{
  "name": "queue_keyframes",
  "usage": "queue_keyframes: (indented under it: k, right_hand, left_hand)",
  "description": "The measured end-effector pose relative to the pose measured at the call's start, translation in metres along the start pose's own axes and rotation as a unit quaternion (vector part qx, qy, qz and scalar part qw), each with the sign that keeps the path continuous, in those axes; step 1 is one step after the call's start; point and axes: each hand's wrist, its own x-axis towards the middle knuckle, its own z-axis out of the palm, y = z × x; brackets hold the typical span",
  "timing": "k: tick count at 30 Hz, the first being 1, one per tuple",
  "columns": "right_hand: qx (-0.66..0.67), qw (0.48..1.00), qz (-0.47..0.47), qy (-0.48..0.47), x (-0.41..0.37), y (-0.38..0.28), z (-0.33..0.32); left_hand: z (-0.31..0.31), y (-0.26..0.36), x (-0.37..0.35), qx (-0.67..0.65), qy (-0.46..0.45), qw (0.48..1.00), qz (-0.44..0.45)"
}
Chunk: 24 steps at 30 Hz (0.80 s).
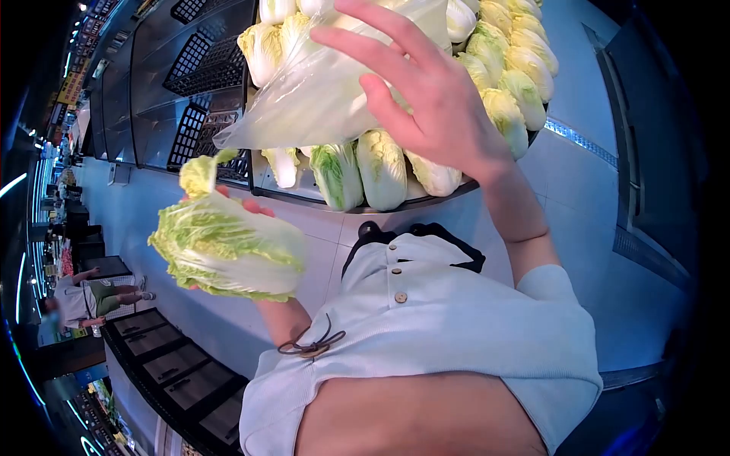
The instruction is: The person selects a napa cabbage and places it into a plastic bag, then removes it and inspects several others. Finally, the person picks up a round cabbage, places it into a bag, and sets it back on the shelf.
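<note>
At the left, my left hand (255,205) is wrapped round a leafy Chinese cabbage (232,247); most of the palm and fingers are hidden behind it. One loose, curled leaf sticks up at its top left. My right hand (426,95) is at the upper middle, with thumb and fingers spread apart. Directly beneath that hand, a clear plastic bag (304,110) lies across cabbages on the display stand (304,199). Whether the fingers touch the bag I cannot tell. Along the near rim sit several more cabbages (382,171).
Black plastic crates (201,64) stand at the upper left beside the stand. More cabbages (525,57) are stacked at the upper right. A person (84,300) is at the far left, near a low dark cabinet (171,368). A dark door-like panel (658,129) is at the right.
</note>
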Motion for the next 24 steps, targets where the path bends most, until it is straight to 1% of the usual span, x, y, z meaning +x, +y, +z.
queue_keyframes:
  k: [1,3,4,5,6,7,8,9,10,12,14,15,16,17,18,21,23,24]
  right_hand:
    - [-0.025,1.0,0.002,-0.002,0.002,0.015,0.005]
    - [-0.055,0.998,0.007,-0.023,-0.004,0.026,0.01]
    - [-0.058,0.997,0.01,-0.043,-0.011,0.027,0.012]
    - [-0.061,0.996,0.013,-0.065,-0.017,0.027,0.013]
    - [-0.053,0.997,0.01,-0.062,-0.022,0.02,0.013]
    - [-0.044,0.997,0.008,-0.061,-0.029,0.009,0.012]
    - [-0.034,0.998,0.006,-0.06,-0.035,0.0,0.011]
    - [-0.034,0.998,0.01,-0.053,-0.039,-0.007,0.01]
    - [-0.033,0.998,0.015,-0.047,-0.042,-0.013,0.009]
    - [-0.026,0.998,0.04,-0.034,-0.047,-0.024,0.007]
    - [0.017,0.996,0.074,-0.036,-0.051,-0.03,0.001]
    - [0.037,0.995,0.091,-0.035,-0.052,-0.032,-0.001]
    - [0.026,0.995,0.086,-0.038,-0.054,-0.032,-0.002]
    - [0.016,0.996,0.082,-0.043,-0.056,-0.033,-0.003]
    - [0.006,0.996,0.08,-0.049,-0.06,-0.034,-0.002]
    - [-0.022,0.993,0.051,-0.104,-0.07,-0.04,0.006]
    - [-0.031,0.99,0.059,-0.122,-0.073,-0.043,0.012]
    - [-0.032,0.989,0.062,-0.132,-0.075,-0.044,0.015]
  left_hand:
    - [0.005,0.011,0.008,0.02,-0.034,0.999,-0.014]
    - [0.016,0.04,0.027,0.078,-0.061,0.995,0.019]
    - [0.028,0.048,0.048,0.113,-0.073,0.99,0.035]
    - [0.038,0.043,0.064,0.15,-0.113,0.976,0.112]
    - [0.045,0.057,0.077,0.216,-0.14,0.963,0.08]
    - [0.051,0.057,0.096,0.262,-0.146,0.948,0.104]
    - [0.054,0.047,0.112,0.307,-0.124,0.931,0.156]
    - [0.055,0.035,0.124,0.354,-0.081,0.91,0.2]
    - [0.051,0.022,0.134,0.396,-0.033,0.89,0.225]
    - [0.029,0.004,0.15,0.496,0.077,0.838,0.214]
    - [-0.017,-0.02,0.155,0.486,-0.014,0.854,0.184]
    - [-0.022,-0.031,0.16,0.502,-0.063,0.842,0.19]
    - [-0.026,-0.042,0.166,0.513,-0.112,0.828,0.196]
    - [-0.025,-0.046,0.171,0.55,-0.163,0.797,0.19]
    - [-0.031,-0.047,0.174,0.58,-0.174,0.775,0.179]
    - [-0.042,-0.046,0.173,0.568,-0.133,0.804,0.112]
    - [-0.049,-0.042,0.174,0.551,-0.095,0.823,0.096]
    - [-0.054,-0.041,0.174,0.541,-0.07,0.831,0.104]
